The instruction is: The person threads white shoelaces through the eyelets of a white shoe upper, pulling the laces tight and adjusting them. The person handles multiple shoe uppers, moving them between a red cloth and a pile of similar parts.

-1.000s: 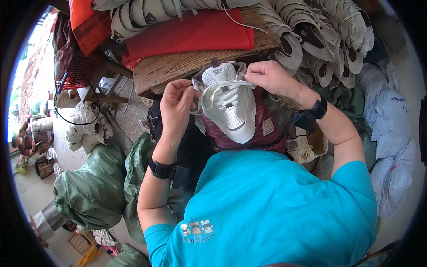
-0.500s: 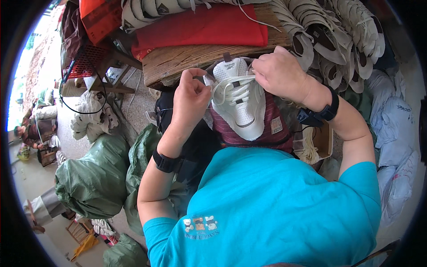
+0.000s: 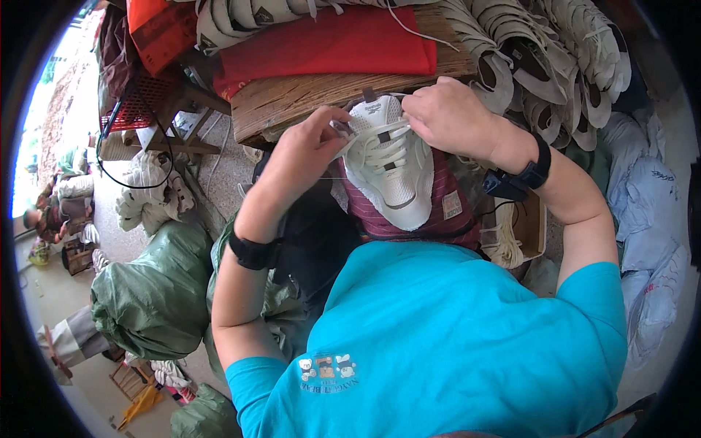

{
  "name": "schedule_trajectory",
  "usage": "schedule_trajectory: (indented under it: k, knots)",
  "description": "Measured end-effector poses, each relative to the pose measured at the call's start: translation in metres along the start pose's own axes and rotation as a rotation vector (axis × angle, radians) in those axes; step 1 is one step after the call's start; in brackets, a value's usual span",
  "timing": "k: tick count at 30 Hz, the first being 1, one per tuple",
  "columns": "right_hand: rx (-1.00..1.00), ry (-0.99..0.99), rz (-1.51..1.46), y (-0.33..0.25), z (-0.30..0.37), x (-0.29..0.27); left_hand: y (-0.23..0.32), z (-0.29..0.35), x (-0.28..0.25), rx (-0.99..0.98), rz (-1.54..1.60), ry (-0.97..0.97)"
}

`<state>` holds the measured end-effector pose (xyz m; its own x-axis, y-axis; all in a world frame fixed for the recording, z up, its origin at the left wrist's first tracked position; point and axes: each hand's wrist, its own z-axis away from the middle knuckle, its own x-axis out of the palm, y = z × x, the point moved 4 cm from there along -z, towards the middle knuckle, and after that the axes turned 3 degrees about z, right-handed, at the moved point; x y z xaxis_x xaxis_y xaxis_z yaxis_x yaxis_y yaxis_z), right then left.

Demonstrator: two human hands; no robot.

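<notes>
A white shoe upper (image 3: 406, 191) rests toe toward me on the maroon striped cloth (image 3: 447, 191) over my lap. Its white shoelace (image 3: 385, 155) crosses the tongue in several rows. At the upper's left edge, my left hand (image 3: 312, 144) is closed, thumb and fingers pinching the lace beside the eyelets. My right hand (image 3: 449, 115) pinches the lace at the right edge near the tongue top. A stretch of lace runs across the tongue between both hands. The fingertips of my right hand are partly hidden.
Ahead is a wooden bench (image 3: 292, 98) with a folded red cloth (image 3: 328, 52). Rows of nested shoe uppers (image 3: 522, 55) lie at the far right. A bundle of laces (image 3: 505, 237) sits in a box by my right side. Green sacks (image 3: 157, 285) stand on the left.
My left hand has moved up and slightly in toward the tongue, its fingers now at the upper's left edge. My right hand has shifted slightly left, still pinching the lace.
</notes>
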<state>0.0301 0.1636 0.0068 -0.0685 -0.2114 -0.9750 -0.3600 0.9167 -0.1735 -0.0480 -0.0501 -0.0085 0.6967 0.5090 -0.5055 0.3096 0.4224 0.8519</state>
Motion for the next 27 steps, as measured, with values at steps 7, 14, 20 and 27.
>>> schedule_trajectory:
  k: [7, 14, 20, 27]
  knots:
    - [0.291, -0.124, -0.359, 0.008, 0.008, 0.004, -0.006, -0.007, -0.008, 0.091, -0.093, -0.104]
    - [0.172, 0.022, -0.405, 0.012, 0.009, -0.019, -0.006, -0.027, -0.007, 0.034, -0.116, -0.079]
    - [0.098, -0.242, -0.627, 0.038, -0.006, -0.008, -0.018, -0.022, 0.01, -0.278, 0.432, 0.048]
    - [0.146, -0.397, -0.536, 0.035, -0.023, 0.003, 0.044, 0.012, -0.015, 0.223, 0.308, 0.323]
